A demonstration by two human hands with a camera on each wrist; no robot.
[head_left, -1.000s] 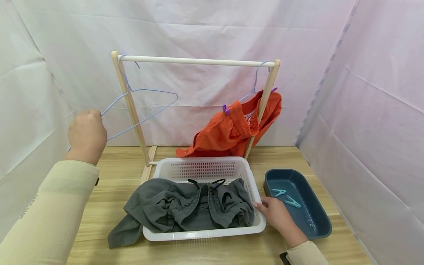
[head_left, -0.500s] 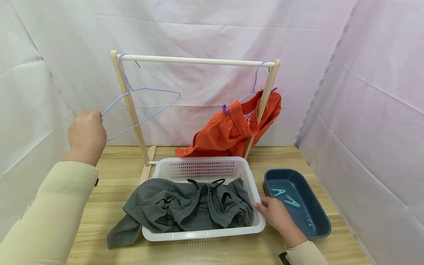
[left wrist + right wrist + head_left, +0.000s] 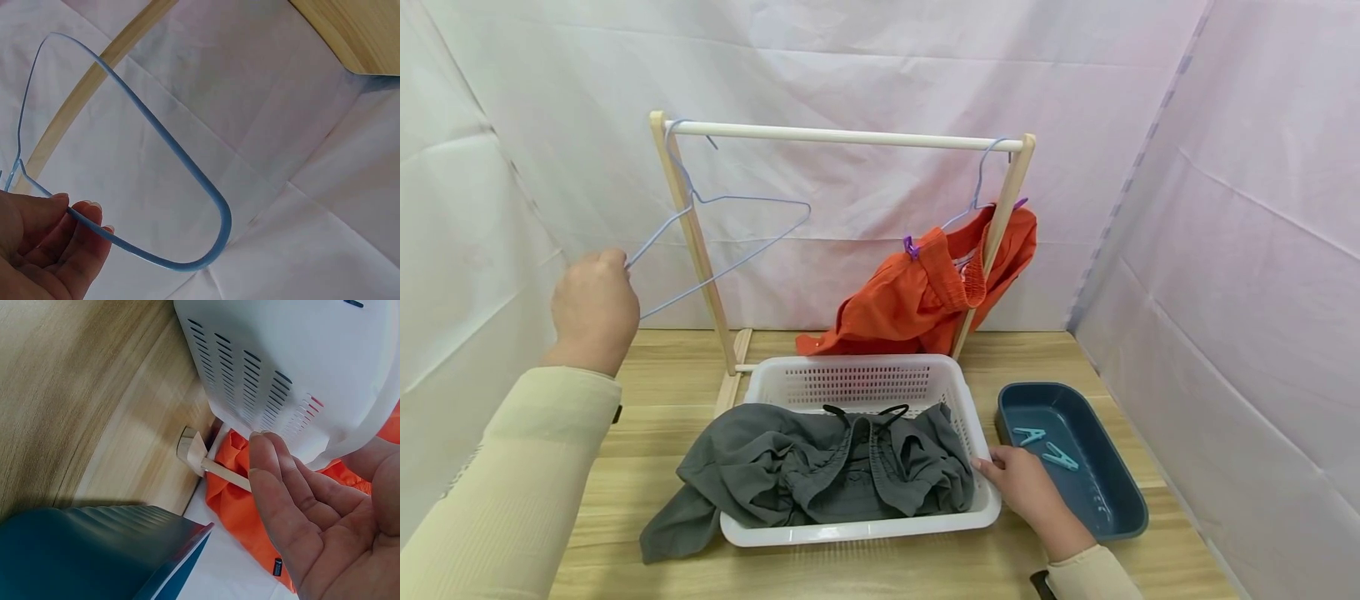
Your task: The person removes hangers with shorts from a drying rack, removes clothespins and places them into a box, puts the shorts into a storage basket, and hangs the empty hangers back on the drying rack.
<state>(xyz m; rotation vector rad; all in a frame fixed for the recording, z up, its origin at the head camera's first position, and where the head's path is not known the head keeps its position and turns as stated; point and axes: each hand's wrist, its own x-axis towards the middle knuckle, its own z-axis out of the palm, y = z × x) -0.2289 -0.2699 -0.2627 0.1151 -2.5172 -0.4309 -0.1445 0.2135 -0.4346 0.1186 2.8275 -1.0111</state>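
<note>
In the head view my left hand point(image 3: 597, 310) grips one side of a blue wire clothes hanger point(image 3: 751, 198). The hanger's hook sits over the rack's rail, near its left end. Close up in the left wrist view, thumb and fingers pinch the hanger point(image 3: 178, 153) near its shoulder. My right hand point(image 3: 1028, 492) holds the right rim of a white plastic basket point(image 3: 865, 528), thumb over the edge and fingers along the outer wall. Bunched in that basket lie dark grey trousers point(image 3: 842, 467) with black drawstrings; one part hangs over the left rim.
A wooden drying rack with a white rail point(image 3: 842, 134) stands behind the basket. Orange trousers point(image 3: 917, 292) hang at its right, held to another blue hanger point(image 3: 977, 183) by purple clips point(image 3: 912, 247). A dark blue tray point(image 3: 1131, 500) at right holds two turquoise clothespins point(image 3: 1061, 456).
The hanger's free end has swung slightly to the right and up while my left hand keeps its grip. My right hand stays at the basket rim.
</note>
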